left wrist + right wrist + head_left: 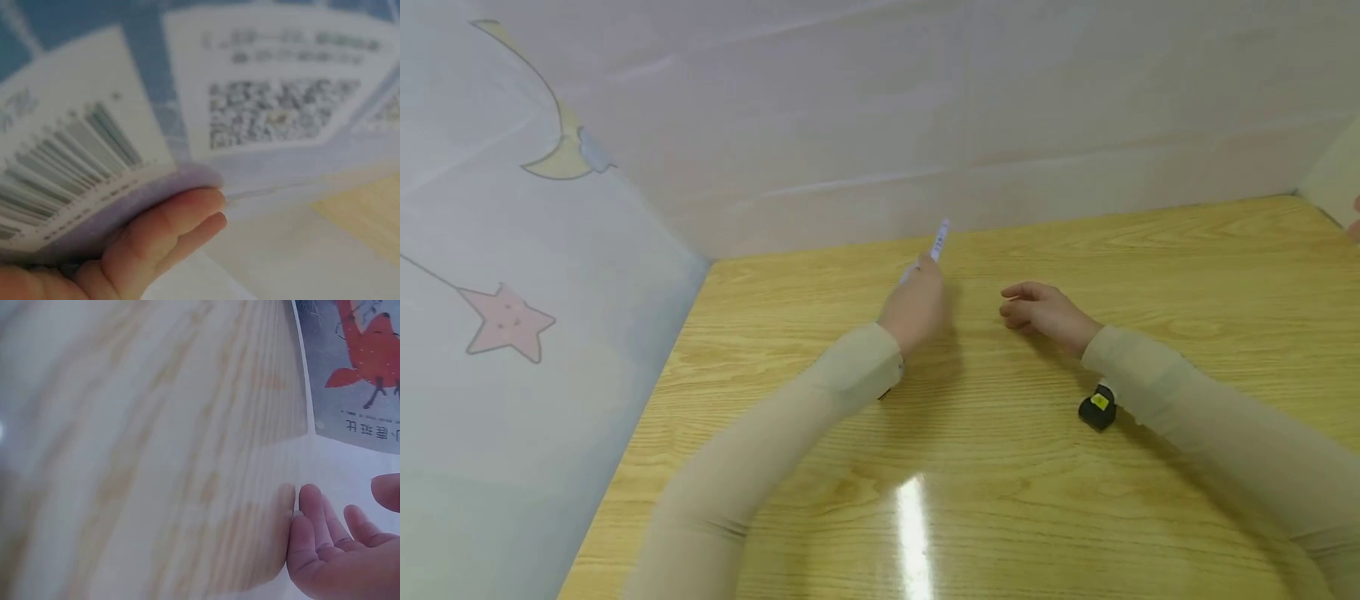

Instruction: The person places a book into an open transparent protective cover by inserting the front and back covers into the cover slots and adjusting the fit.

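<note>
A thin picture book [939,240] stands nearly edge-on in my left hand [916,304], over the wooden table. In the left wrist view, the thumb and fingers pinch the lower edge of its blue cover [150,69], which carries a barcode [69,169] and a QR code [281,112]. The other cover [350,425], with a red deer and some characters, shows at the upper right of the right wrist view. To the right of the book, my right hand [1047,312] holds nothing. Its fingers [310,512] are loosely bent, with the tips at or close to the tabletop.
The wooden table [1000,500] meets a pale wall [850,108] at the back and another on the left, printed with a moon and a star [511,323]. A black device with a yellow label [1097,407] hangs beneath the right wrist. Something skin-toned shows at the far right edge.
</note>
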`<action>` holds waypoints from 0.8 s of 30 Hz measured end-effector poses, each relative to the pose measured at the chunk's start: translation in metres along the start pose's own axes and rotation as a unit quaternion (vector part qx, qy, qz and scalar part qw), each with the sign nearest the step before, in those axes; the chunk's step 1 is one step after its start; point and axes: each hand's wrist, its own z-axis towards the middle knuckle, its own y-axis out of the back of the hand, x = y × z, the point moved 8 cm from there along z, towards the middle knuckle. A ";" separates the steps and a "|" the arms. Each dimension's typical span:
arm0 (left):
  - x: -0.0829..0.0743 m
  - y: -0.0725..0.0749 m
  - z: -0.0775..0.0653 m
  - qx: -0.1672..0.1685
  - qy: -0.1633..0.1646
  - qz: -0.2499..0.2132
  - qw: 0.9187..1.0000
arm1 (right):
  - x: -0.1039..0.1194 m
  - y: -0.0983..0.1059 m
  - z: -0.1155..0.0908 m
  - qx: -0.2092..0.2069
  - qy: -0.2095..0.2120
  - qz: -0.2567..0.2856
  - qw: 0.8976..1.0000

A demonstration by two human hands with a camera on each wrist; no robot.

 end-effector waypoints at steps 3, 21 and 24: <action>0.007 0.009 -0.002 0.002 0.014 -0.072 0.997 | 0.002 0.000 -0.001 -0.005 0.004 -0.004 1.000; 0.028 0.045 -0.009 -0.061 0.011 -0.306 0.950 | 0.016 -0.016 -0.006 0.005 0.026 0.020 0.999; 0.030 0.044 -0.011 -0.059 0.013 -0.323 0.945 | 0.020 -0.016 -0.006 0.004 0.030 0.021 0.999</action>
